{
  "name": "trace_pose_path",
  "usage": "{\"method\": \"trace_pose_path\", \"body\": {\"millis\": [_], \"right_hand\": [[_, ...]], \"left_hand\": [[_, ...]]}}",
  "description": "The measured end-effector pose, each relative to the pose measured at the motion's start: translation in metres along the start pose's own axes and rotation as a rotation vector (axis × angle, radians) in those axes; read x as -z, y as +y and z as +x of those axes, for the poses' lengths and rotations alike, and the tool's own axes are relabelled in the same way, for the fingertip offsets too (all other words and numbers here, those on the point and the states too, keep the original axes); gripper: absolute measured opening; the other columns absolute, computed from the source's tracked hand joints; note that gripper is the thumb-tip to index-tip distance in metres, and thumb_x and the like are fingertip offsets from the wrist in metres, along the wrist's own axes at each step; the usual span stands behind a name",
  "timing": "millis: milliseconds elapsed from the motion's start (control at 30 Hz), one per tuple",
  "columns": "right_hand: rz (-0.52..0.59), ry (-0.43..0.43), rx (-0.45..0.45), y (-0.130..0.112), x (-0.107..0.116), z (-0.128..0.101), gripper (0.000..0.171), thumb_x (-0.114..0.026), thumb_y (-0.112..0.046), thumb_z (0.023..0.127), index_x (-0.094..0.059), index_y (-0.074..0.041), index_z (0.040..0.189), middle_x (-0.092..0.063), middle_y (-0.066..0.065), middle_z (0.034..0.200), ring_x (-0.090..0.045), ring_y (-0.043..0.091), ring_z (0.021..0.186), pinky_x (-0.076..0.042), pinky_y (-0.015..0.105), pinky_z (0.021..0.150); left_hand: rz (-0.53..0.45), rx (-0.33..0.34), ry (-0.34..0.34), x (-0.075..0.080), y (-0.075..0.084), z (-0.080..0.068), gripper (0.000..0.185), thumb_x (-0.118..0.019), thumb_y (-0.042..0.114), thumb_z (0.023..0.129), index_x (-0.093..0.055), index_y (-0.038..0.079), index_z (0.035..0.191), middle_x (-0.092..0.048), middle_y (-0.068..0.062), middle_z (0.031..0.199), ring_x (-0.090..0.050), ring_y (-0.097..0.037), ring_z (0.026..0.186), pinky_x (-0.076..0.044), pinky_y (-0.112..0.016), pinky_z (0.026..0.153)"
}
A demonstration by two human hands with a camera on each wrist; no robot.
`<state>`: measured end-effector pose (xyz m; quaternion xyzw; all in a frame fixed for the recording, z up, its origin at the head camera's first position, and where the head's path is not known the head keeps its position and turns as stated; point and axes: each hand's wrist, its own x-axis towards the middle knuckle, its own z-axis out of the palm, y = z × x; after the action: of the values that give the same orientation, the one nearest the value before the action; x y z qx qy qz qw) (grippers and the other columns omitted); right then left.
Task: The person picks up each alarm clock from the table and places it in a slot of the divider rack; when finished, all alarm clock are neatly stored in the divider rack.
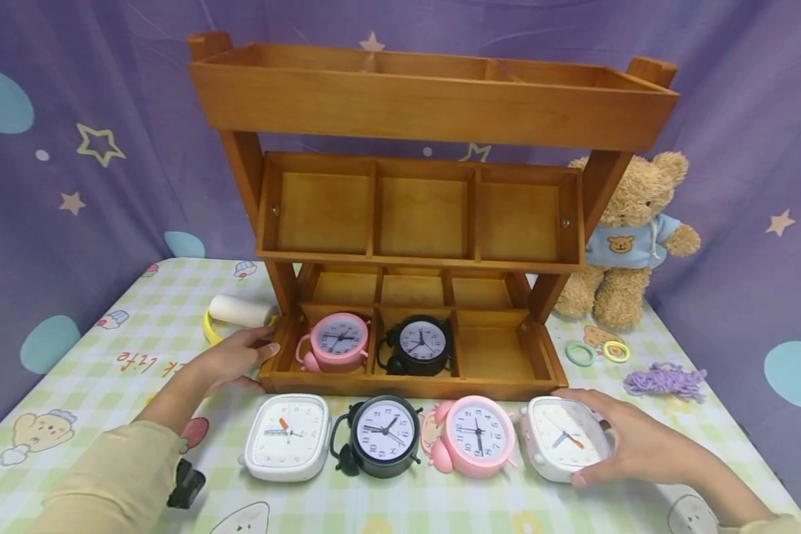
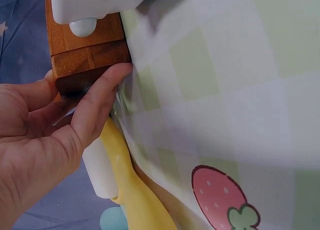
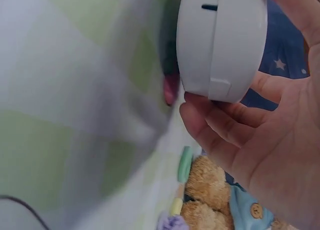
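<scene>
A: We see a warm brown wooden shelf (image 1: 434, 104) against a purple backdrop (image 1: 93, 111) patterned with pale stars and blue dots.

B: And we see the counter (image 1: 140, 319) in a green-and-white check, printed with small cartoon figures and a red strawberry (image 2: 217, 192).

A: In the shelf's bottom tray we count one pink clock (image 1: 337, 342) and one black clock (image 1: 419, 344), both with white faces.

B: In front we find a white square clock (image 1: 287, 436) with orange numerals, a black round clock (image 1: 382, 435), a pink round clock (image 1: 474, 434) and a second white clock (image 1: 564, 437) with an orange hand.

A: We note a tan teddy bear (image 1: 630, 237) in a light blue hoodie, green and yellow rings (image 1: 597, 352), and purple yarn (image 1: 665, 381).

B: A yellow band (image 2: 132, 190) lies at the left.
</scene>
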<state>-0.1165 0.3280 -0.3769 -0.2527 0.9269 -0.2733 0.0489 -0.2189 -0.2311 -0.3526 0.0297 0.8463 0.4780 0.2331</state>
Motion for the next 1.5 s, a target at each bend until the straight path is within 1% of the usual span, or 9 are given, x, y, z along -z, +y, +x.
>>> {"method": "trace_pose_path", "body": {"millis": [100,300,400,567,700,833,933,1200,1500], "right_hand": [[0.053,-0.022,-0.007,-0.002,0.006,0.000,0.095,-0.094,-0.034,0.070,-0.048,-0.014,0.150,-0.055,0.013,0.142,-0.052,0.008,0.120,-0.054,0.028,0.086],[0.049,0.014,-0.017,-0.009,0.024,0.003,0.094,-0.094,-0.030,0.070,-0.046,-0.020,0.151,-0.058,0.008,0.137,-0.053,0.005,0.112,-0.051,0.027,0.083],[0.036,0.031,-0.029,-0.015,0.032,0.009,0.096,-0.094,-0.030,0.070,-0.045,-0.019,0.152,-0.058,0.008,0.135,-0.053,0.007,0.109,-0.051,0.027,0.080],[-0.009,0.078,-0.004,-0.019,0.042,0.026,0.098,-0.096,-0.033,0.068,-0.047,-0.015,0.151,-0.058,0.010,0.137,-0.055,0.015,0.113,-0.053,0.031,0.084],[-0.029,0.106,0.015,-0.022,0.045,0.040,0.098,-0.096,-0.035,0.067,-0.048,-0.013,0.149,-0.058,0.010,0.137,-0.056,0.021,0.113,-0.055,0.038,0.086],[-0.033,0.115,0.017,-0.024,0.047,0.054,0.102,-0.097,-0.035,0.065,-0.047,-0.007,0.149,-0.055,0.020,0.141,-0.054,0.035,0.121,-0.052,0.055,0.092],[-0.038,0.118,0.002,-0.026,0.046,0.065,0.103,-0.097,-0.039,0.064,-0.047,-0.005,0.148,-0.055,0.024,0.141,-0.053,0.042,0.123,-0.047,0.063,0.095],[-0.111,0.116,-0.034,-0.026,0.037,0.090,0.102,-0.094,-0.053,0.063,-0.053,-0.007,0.144,-0.063,0.017,0.132,-0.060,0.036,0.115,-0.051,0.054,0.090],[-0.103,0.101,-0.016,-0.021,0.031,0.113,0.099,-0.094,-0.049,0.065,-0.055,0.002,0.140,-0.062,0.021,0.127,-0.059,0.037,0.113,-0.051,0.054,0.093]], "left_hand": [[0.000,0.004,0.000,0.001,0.000,0.000,0.061,-0.036,0.009,0.110,-0.003,-0.016,0.154,-0.012,-0.045,0.154,-0.035,-0.057,0.136,-0.063,-0.046,0.079],[-0.001,-0.006,0.001,0.001,0.000,-0.002,0.061,-0.036,0.009,0.110,-0.002,-0.016,0.154,-0.012,-0.046,0.153,-0.033,-0.058,0.137,-0.064,-0.046,0.078],[-0.003,-0.009,0.002,0.001,0.000,-0.003,0.061,-0.036,0.009,0.110,-0.002,-0.016,0.154,-0.011,-0.046,0.153,-0.033,-0.058,0.137,-0.064,-0.046,0.078],[-0.008,-0.006,0.004,0.001,0.000,-0.003,0.061,-0.035,0.009,0.110,-0.001,-0.016,0.154,-0.010,-0.046,0.154,-0.031,-0.058,0.138,-0.063,-0.047,0.079],[-0.015,-0.009,0.007,-0.001,0.000,-0.004,0.061,-0.036,0.009,0.110,-0.002,-0.016,0.154,-0.009,-0.046,0.154,-0.036,-0.058,0.135,-0.063,-0.046,0.078],[-0.007,-0.015,0.012,-0.002,0.000,-0.004,0.061,-0.036,0.009,0.110,-0.003,-0.016,0.154,-0.008,-0.046,0.154,-0.038,-0.058,0.134,-0.064,-0.046,0.078],[-0.004,-0.013,0.015,-0.002,0.001,-0.003,0.061,-0.037,0.009,0.110,-0.003,-0.016,0.154,-0.009,-0.046,0.154,-0.036,-0.058,0.135,-0.063,-0.047,0.078],[-0.014,-0.004,0.014,-0.003,0.001,-0.002,0.061,-0.036,0.009,0.110,-0.003,-0.015,0.155,-0.010,-0.046,0.154,-0.036,-0.058,0.135,-0.064,-0.047,0.078],[-0.018,-0.015,0.011,-0.002,0.001,-0.004,0.061,-0.037,0.009,0.110,-0.002,-0.014,0.155,-0.009,-0.045,0.154,-0.041,-0.058,0.132,-0.063,-0.047,0.078]]}}
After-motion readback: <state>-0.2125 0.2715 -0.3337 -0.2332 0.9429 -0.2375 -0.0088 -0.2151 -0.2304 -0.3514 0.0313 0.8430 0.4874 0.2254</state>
